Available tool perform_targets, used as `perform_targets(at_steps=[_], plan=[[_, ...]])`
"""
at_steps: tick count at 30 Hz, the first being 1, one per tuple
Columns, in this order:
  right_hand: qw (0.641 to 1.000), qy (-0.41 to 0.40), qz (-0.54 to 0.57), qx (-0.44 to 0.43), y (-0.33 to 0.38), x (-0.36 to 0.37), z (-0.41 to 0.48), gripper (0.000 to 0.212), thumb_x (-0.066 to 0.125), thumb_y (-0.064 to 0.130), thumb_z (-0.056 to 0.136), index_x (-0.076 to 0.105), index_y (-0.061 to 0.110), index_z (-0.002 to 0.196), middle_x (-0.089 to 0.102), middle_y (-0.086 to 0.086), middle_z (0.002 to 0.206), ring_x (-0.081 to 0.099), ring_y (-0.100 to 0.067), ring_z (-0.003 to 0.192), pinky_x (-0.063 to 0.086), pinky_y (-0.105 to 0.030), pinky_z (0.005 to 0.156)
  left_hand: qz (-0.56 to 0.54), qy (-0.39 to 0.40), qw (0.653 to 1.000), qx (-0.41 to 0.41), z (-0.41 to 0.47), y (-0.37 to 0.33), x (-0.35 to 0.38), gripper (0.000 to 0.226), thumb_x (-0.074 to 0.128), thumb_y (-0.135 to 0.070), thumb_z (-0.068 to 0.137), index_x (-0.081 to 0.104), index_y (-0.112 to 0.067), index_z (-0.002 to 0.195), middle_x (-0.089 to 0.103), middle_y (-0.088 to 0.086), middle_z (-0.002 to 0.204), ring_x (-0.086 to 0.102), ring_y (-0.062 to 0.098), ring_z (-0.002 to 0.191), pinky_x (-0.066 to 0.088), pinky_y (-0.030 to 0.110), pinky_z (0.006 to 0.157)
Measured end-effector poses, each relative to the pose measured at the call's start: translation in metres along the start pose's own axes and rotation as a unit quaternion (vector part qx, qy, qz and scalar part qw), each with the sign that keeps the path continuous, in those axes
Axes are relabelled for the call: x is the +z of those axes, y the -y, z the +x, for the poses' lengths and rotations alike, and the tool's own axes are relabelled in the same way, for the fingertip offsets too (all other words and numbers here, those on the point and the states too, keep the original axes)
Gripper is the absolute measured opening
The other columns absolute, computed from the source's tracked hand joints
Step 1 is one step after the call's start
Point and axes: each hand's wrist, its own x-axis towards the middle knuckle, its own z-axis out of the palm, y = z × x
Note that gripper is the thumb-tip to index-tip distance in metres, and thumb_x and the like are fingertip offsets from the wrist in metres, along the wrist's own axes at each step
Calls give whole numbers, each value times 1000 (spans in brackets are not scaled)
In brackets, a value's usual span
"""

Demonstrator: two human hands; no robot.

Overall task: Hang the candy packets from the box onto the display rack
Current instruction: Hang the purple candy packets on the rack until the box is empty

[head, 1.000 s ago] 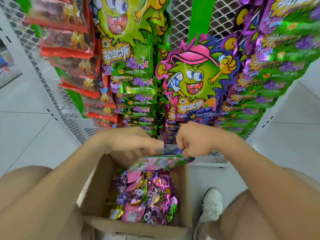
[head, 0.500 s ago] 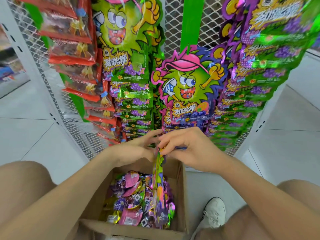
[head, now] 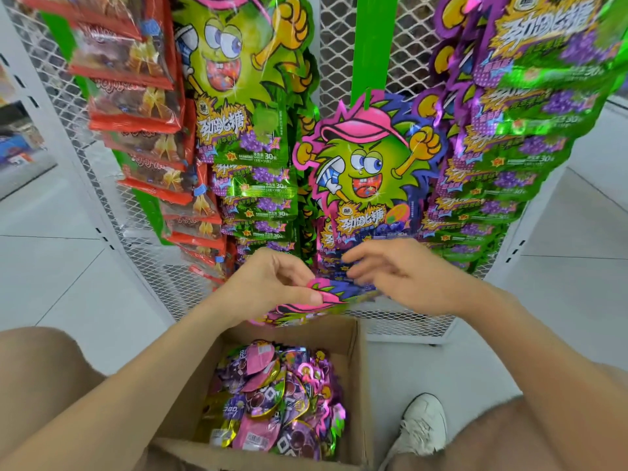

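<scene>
A pink, green and purple candy packet (head: 326, 297) lies nearly flat above the box, just below the hanging middle column. My left hand (head: 272, 283) pinches its left edge between thumb and fingers. My right hand (head: 397, 273) rests on its right end with fingers spread toward the hanging packets (head: 363, 185). The cardboard box (head: 356, 368) below holds several more shiny packets (head: 278, 399). The white mesh display rack (head: 339, 45) stands behind, with strips of green and purple packets.
Red packets (head: 136, 107) hang in a strip at the left. More green and purple packets (head: 530, 130) hang at the right. A green strip (head: 373, 42) runs down the mesh. My white shoe (head: 421, 426) sits right of the box on the grey tiled floor.
The packet has turned from hanging edge-on to lying nearly flat and has risen toward the middle column. Both hands have moved up and apart along its top edge.
</scene>
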Motion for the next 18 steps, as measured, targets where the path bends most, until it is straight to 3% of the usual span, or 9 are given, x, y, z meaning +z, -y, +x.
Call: perform_targets(at_steps=[2, 4, 7, 10, 12, 15, 18], plan=[[1000, 9, 19, 8, 6, 7, 1, 35, 55, 22, 98, 67, 26, 131, 79, -5, 100, 76, -15, 93, 60, -38, 85, 5, -26, 999, 32, -2, -12, 6, 19, 92, -24, 76, 83, -13, 88, 80, 12, 84, 73, 21, 74, 58, 33, 72], [999, -29, 14, -12, 15, 9, 2, 22, 67, 31, 99, 74, 25, 119, 79, 3, 90, 74, -9, 83, 58, -28, 77, -7, -53, 997, 56, -4, -25, 8, 19, 91, -28, 76, 84, -15, 88, 80, 9, 81, 73, 24, 73, 57, 40, 72], [992, -114, 44, -44, 30, -1, 8, 7, 71, 20, 99, 78, 17, 98, 77, 5, 81, 72, -10, 72, 57, -26, 68, -21, -103, 991, 86, -4, -45, 7, 15, 87, -35, 81, 84, -22, 87, 80, 9, 81, 69, 28, 72, 54, 48, 72], [973, -220, 42, -55, 42, -21, 11, 8, 71, 15, 99, 79, 18, 98, 76, 8, 82, 71, -5, 74, 55, -24, 70, -7, -163, 978, 133, -3, -76, 5, 6, 78, -29, 93, 83, -27, 96, 81, 2, 88, 76, 24, 83, 59, 45, 80], [946, -316, 24, -68, 53, -40, 11, 12, 70, 15, 99, 78, 22, 102, 76, 13, 84, 71, -5, 79, 56, -27, 75, 40, -210, 962, 168, 2, -99, 1, 11, 72, -27, 100, 80, -28, 107, 81, -8, 95, 75, 17, 90, 61, 39, 84], [888, -448, -3, -107, 77, -72, 17, 16, 68, 11, 99, 77, 21, 109, 73, 21, 90, 68, 2, 85, 51, -15, 80, 100, -269, 931, 225, 20, -141, -5, 21, 63, -27, 106, 72, -27, 125, 77, -18, 109, 71, 1, 102, 55, 23, 89], [830, -533, -63, -148, 99, -102, 31, 19, 66, 10, 99, 74, 19, 114, 69, 18, 92, 66, -2, 86, 48, -15, 83, 116, -268, 924, 248, 45, -180, -8, 32, 62, -23, 105, 60, -32, 135, 67, -26, 122, 63, -11, 115, 49, 15, 99]])
